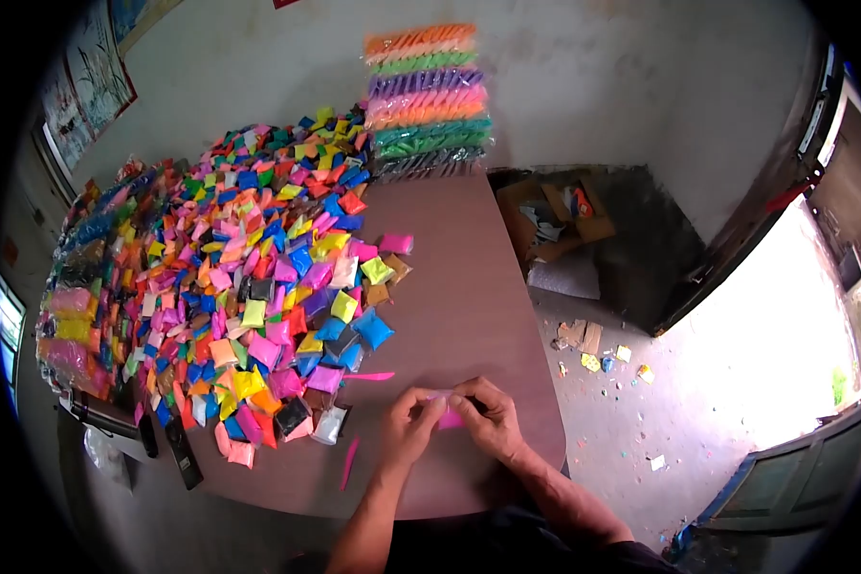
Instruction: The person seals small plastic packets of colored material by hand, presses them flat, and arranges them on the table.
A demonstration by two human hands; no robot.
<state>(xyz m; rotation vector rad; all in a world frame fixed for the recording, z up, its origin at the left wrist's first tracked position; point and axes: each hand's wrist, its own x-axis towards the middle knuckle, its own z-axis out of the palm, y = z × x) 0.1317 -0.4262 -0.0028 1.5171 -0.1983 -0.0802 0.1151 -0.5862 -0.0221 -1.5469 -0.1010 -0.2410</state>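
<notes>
— What have the fingers got?
— Both sets are closed on a small pink packet, left hand and right hand pinching its upper edge, just above the bench.
— And around them?
— Two pink strips, one beyond the left hand, one to its left; then a big heap of colourful packets!

The fingers of the left hand and right hand partly hid the pink piece, too small to identify. The bottom edge cut off the left forearm. Upper packets covered those beneath. Glare blurred the doorway; tiny floor specks were indistinct.
</notes>
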